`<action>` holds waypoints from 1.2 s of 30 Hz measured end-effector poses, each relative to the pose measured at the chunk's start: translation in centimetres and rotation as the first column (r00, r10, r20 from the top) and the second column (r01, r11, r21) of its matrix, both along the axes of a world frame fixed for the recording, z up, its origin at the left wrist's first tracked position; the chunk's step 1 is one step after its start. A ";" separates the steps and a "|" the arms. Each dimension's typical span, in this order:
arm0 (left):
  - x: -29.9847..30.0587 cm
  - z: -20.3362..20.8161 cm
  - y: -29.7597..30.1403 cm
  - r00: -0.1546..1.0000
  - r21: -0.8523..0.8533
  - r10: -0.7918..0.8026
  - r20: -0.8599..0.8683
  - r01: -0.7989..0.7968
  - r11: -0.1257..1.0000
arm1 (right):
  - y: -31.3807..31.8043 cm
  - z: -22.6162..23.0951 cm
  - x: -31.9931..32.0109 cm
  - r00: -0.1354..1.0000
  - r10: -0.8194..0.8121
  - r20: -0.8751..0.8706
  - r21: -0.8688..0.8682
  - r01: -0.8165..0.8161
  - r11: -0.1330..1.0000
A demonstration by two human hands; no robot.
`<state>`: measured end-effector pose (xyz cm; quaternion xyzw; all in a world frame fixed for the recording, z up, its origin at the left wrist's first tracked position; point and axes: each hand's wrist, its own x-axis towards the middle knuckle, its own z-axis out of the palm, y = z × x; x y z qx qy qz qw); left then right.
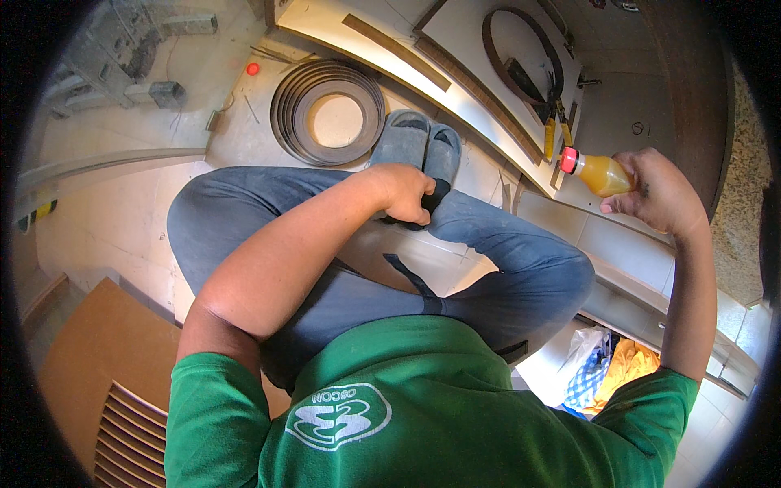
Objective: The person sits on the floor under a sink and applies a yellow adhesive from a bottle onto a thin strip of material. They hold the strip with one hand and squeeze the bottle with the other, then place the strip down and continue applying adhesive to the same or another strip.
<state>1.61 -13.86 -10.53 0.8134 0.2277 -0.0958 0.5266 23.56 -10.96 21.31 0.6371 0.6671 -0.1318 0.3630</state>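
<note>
My right hand point(663, 191), at the far right, is wrapped round a small bottle point(600, 173) of amber-yellow liquid. The bottle lies tilted on its side, its red cap pointing left; my fingers and palm hide its base. Low between my knees hangs my left hand point(403, 193), just in front of a pair of grey slippers point(403, 138). Its fingers bend loosely, with the thumb apart from them, and I see nothing held there. A dark cloth edge shows beside those fingertips. Beyond the bottle's cap lies a yellow-handled cutting tool point(551, 134).
A coil of brown edge banding point(285, 114) lies on the floor beyond the slippers, near a small red cap point(252, 69). Long white panels point(390, 77) and a dark looped strip point(488, 41) lie farther back. A wooden chair point(89, 342) stands left; bundled cloths point(626, 366) sit right.
</note>
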 end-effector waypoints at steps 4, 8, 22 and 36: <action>0.0 -0.3 -0.1 1.000 0.012 0.006 0.011 -0.006 1.000 | -0.1 0.3 0.5 0.997 0.000 -0.071 0.025 0.002 1.000; -0.1 -0.1 -0.1 1.000 0.016 0.019 0.013 -0.019 1.000 | -0.9 -1.6 2.2 0.873 -0.183 -0.452 0.071 0.240 0.968; -0.3 -0.4 0.0 1.000 -0.020 0.029 0.003 -0.029 0.999 | 1.2 -17.0 -3.5 -0.095 0.184 -0.978 0.068 0.694 0.716; -0.6 0.5 -0.1 0.999 -0.074 0.017 -0.038 -0.020 0.997 | 6.7 -16.1 -4.1 -0.007 0.499 -0.867 0.313 0.772 0.554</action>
